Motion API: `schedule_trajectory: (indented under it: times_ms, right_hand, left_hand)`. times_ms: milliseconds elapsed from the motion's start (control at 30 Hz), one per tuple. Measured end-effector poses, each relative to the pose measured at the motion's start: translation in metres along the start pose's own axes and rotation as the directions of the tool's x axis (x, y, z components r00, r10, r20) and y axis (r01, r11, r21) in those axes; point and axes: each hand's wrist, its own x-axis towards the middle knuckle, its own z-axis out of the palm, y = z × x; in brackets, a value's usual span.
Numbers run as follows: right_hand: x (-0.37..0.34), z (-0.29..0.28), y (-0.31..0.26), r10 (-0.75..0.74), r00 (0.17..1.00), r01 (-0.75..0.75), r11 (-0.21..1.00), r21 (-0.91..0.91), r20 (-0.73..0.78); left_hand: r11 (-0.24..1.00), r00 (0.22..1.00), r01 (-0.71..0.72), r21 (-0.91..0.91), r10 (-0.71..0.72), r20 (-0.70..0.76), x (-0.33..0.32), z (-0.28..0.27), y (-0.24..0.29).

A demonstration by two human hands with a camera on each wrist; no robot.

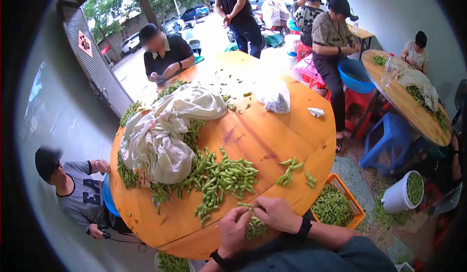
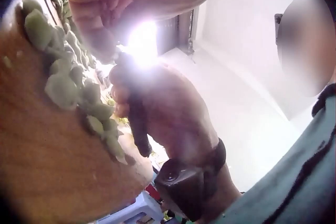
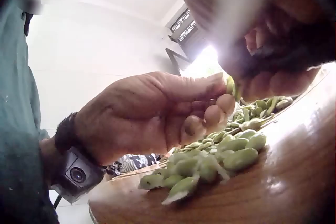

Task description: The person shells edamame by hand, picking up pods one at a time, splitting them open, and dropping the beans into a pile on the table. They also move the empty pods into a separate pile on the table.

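Observation:
Thumb and fingertips of the left hand [image 1: 235,230] [image 3: 152,111] pinch a green pod [image 3: 230,87]. Right beside it, the right hand [image 1: 279,214] [image 2: 168,108] curls its fingers round a dark elongated object [image 2: 137,127]; its tip is lost in glare. The hands meet at the table's near edge, over a small heap of green pods [image 1: 256,228] [image 3: 199,167]. Beyond them a larger pile of pods [image 1: 226,177] spreads over the orange round table [image 1: 272,145]. Small groups of pods [image 1: 288,170] lie to the right.
White cloth [image 1: 165,140] covers pods at the table's left; a plastic bag [image 1: 276,97] is at the back. An orange crate [image 1: 357,209] of pods stands below right, a white bucket [image 1: 395,196] farther right. Several people sit or stand around, one seated left [image 1: 80,194].

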Motion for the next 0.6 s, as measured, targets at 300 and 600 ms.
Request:
schedule_trajectory:
  times_ms: [300, 600]
  right_hand:
    - [-0.004, -0.002, 0.013, 0.138, 0.977, -0.187, 0.917, 0.353, 0.16]
    - [-0.007, -0.007, 0.003, 0.214, 0.904, -0.409, 0.684, 0.604, 0.369]
  left_hand:
    - [0.985, 0.99, 0.099, -0.141, -0.084, 0.109, 0.004, -0.003, 0.0]
    - [0.994, 0.971, 0.077, -0.08, -0.056, 0.233, 0.004, -0.011, 0.009]
